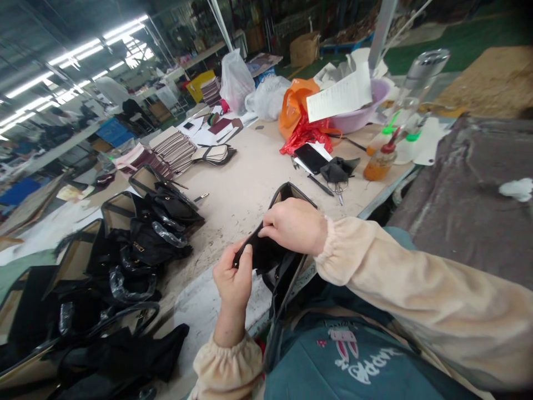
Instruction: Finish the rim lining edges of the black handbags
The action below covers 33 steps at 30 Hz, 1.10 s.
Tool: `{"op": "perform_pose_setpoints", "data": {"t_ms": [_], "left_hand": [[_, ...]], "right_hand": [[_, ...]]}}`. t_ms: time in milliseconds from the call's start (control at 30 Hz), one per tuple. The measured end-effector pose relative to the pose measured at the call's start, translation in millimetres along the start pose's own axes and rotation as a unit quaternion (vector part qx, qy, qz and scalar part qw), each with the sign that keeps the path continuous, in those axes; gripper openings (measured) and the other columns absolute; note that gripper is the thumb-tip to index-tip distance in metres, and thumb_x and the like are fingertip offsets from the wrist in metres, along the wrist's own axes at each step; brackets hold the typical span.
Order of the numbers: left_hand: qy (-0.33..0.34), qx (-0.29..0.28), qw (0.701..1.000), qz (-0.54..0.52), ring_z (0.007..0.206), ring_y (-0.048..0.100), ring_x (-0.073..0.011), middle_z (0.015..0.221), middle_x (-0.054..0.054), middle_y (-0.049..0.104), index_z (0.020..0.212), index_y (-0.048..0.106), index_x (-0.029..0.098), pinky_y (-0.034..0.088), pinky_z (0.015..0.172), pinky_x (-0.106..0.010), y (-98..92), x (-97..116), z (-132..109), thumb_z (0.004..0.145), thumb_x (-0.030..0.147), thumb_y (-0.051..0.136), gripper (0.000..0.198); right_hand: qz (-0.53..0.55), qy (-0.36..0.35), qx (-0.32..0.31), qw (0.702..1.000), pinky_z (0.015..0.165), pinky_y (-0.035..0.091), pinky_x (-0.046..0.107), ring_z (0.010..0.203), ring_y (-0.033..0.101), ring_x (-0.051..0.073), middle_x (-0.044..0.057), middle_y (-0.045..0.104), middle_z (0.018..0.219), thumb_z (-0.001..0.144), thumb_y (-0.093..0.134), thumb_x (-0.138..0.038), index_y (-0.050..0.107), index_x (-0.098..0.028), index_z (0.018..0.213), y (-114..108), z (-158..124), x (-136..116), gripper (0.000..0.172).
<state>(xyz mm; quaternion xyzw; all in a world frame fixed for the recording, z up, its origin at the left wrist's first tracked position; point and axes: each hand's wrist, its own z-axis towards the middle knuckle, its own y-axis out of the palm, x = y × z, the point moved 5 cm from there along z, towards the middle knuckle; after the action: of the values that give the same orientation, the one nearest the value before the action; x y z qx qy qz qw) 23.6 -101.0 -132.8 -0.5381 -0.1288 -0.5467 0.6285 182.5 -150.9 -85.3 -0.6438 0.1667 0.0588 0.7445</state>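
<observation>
A black handbag (266, 256) stands at the table's front edge, close to my body, its mouth facing up. My left hand (234, 272) pinches the near-left corner of its rim, thumb on the inner side. Across the opening, my right hand (293, 223) is closed on the same rim further along, its fingertips pressed to the edge. Part of the bag's inside and its far wall show behind my right hand. A dark strap (287, 291) hangs down from the bag in front of my apron.
Several black handbags (141, 239) with plastic-wrapped handles line the left side. Stacked panels (172, 150) lie behind them. At the right are a phone (311, 158), a black pen (320, 185), a glue bottle (380, 162), a red bag (306, 136) and a purple basin (366, 114).
</observation>
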Motion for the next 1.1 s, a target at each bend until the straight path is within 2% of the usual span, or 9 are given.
{"op": "perform_pose_setpoints", "data": {"t_ms": [233,633,933,1100], "left_hand": [[0.025,-0.002,0.999,0.021,0.08,0.063,-0.0159,0.089,-0.004,0.07,0.094,0.069,0.019,0.05,0.074,-0.027,2.7,-1,4,0.08,0.028,0.058,0.02],[0.094,-0.048,0.993,0.061,0.069,0.059,-0.0122,0.075,-0.001,0.066,0.083,0.068,0.018,0.046,0.066,-0.023,3.3,15,16,0.079,0.025,0.06,0.012],[0.062,-0.007,0.997,0.042,0.063,0.055,-0.0111,0.067,0.001,0.061,0.074,0.066,0.017,0.043,0.061,-0.022,3.6,13,16,0.079,0.027,0.059,0.013],[0.059,-0.015,0.997,0.041,0.063,0.054,-0.0114,0.066,0.001,0.06,0.073,0.066,0.017,0.043,0.059,-0.022,3.8,13,16,0.078,0.026,0.06,0.012]], "right_hand": [[0.002,0.016,-0.011,1.0,0.062,0.039,0.027,0.077,0.064,0.02,0.006,0.07,0.08,0.084,0.049,-0.04,0.072,-0.02,0.078,-1,3,0,0.031],[-0.009,0.019,0.005,1.0,0.057,0.038,0.027,0.076,0.063,0.02,0.005,0.069,0.08,0.082,0.051,-0.043,0.071,-0.022,0.077,-4,3,3,0.029],[-0.029,0.006,-0.021,0.999,0.064,0.039,0.027,0.086,0.062,0.019,0.004,0.069,0.092,0.086,0.049,-0.04,0.07,-0.022,0.087,-12,-1,24,0.028],[-0.017,0.014,-0.012,1.0,0.065,0.038,0.027,0.087,0.062,0.019,0.004,0.069,0.093,0.087,0.046,-0.038,0.071,-0.023,0.089,-11,0,27,0.029]]}}
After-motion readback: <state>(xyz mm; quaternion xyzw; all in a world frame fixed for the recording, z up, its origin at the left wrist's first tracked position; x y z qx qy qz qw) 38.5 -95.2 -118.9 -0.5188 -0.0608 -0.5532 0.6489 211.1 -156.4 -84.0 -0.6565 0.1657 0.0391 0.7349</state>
